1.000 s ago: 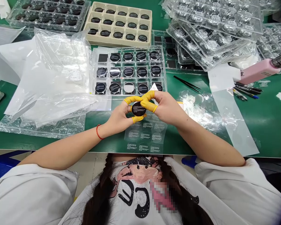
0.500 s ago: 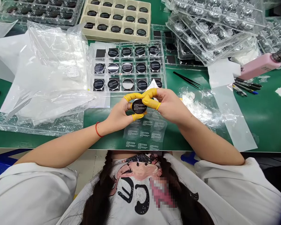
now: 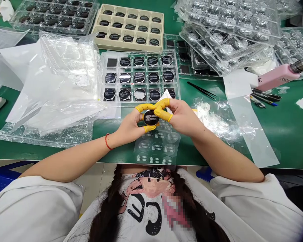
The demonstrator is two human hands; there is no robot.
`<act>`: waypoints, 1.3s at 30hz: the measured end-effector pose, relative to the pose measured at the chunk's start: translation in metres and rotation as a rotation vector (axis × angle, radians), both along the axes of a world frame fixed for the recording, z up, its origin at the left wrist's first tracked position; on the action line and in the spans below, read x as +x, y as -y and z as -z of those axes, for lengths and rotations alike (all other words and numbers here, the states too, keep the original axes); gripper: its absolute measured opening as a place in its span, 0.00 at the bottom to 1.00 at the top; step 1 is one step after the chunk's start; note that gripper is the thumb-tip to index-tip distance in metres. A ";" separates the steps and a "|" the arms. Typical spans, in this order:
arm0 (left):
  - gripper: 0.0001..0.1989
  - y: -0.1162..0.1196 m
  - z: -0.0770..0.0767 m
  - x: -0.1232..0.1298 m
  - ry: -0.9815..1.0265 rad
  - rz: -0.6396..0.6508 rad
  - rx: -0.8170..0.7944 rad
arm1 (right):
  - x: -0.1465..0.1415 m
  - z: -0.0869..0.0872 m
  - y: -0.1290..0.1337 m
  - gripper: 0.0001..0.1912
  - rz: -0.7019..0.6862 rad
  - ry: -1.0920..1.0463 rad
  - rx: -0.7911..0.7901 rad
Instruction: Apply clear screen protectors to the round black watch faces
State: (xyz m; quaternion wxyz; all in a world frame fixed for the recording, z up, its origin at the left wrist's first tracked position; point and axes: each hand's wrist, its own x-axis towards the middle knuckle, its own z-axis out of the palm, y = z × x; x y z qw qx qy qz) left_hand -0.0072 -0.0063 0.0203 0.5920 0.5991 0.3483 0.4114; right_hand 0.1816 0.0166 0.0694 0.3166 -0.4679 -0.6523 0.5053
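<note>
Since the earlier frame, the view has shifted slightly, with the green workbench (image 3: 288, 117) sitting a little lower. The round black disc (image 3: 150, 117), printed with white text, is held as before over a clear sheet of printed round labels (image 3: 158, 146). It is pinched at the rim by the left hand (image 3: 127, 127), in yellow finger cots (image 3: 143, 107), and gripped at its right edge by the right hand (image 3: 183, 116). A clear blister tray (image 3: 138, 75) of black discs lies just beyond.
</note>
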 end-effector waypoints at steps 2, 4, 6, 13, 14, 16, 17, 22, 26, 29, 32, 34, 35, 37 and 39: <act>0.26 0.000 0.001 0.000 -0.003 0.004 0.007 | 0.000 -0.002 0.001 0.17 -0.002 0.025 0.002; 0.26 -0.001 0.002 -0.001 0.003 0.005 0.014 | 0.000 -0.004 0.001 0.17 -0.001 0.039 0.001; 0.26 -0.001 0.002 -0.001 0.008 0.007 0.016 | 0.000 -0.004 0.001 0.17 -0.003 0.044 0.000; 0.26 0.000 0.002 -0.001 0.022 0.017 -0.025 | -0.002 -0.002 0.001 0.15 -0.006 0.103 0.042; 0.26 0.000 0.001 -0.001 0.022 0.014 -0.035 | 0.000 -0.004 0.000 0.14 -0.005 0.127 0.084; 0.26 0.000 -0.001 -0.001 0.019 0.006 -0.054 | 0.011 -0.011 -0.001 0.12 0.014 0.183 0.207; 0.26 0.000 -0.002 -0.001 0.017 0.001 -0.060 | 0.020 -0.015 -0.002 0.12 0.029 0.225 0.265; 0.26 0.000 -0.005 -0.003 -0.036 -0.025 -0.100 | 0.091 -0.013 -0.008 0.18 0.010 0.741 0.278; 0.26 0.001 -0.003 -0.002 -0.009 0.001 -0.130 | 0.131 0.017 -0.011 0.24 -0.104 1.059 0.212; 0.27 0.001 -0.004 0.000 0.028 0.014 -0.174 | 0.135 0.033 -0.013 0.25 -0.077 1.114 0.202; 0.27 0.001 -0.004 0.002 0.018 0.007 -0.211 | 0.130 0.035 -0.012 0.19 -0.042 1.153 0.237; 0.27 0.000 -0.003 0.001 0.016 0.002 -0.195 | 0.126 0.030 -0.008 0.10 -0.016 1.191 0.252; 0.27 0.000 -0.002 0.001 0.020 -0.001 -0.176 | 0.123 0.027 -0.005 0.07 0.002 1.196 0.252; 0.27 -0.001 0.000 0.000 0.017 0.003 -0.143 | 0.113 0.018 0.003 0.09 0.070 1.134 0.266; 0.26 -0.001 0.001 -0.001 0.000 0.003 -0.126 | 0.098 0.009 0.012 0.08 0.203 0.947 0.329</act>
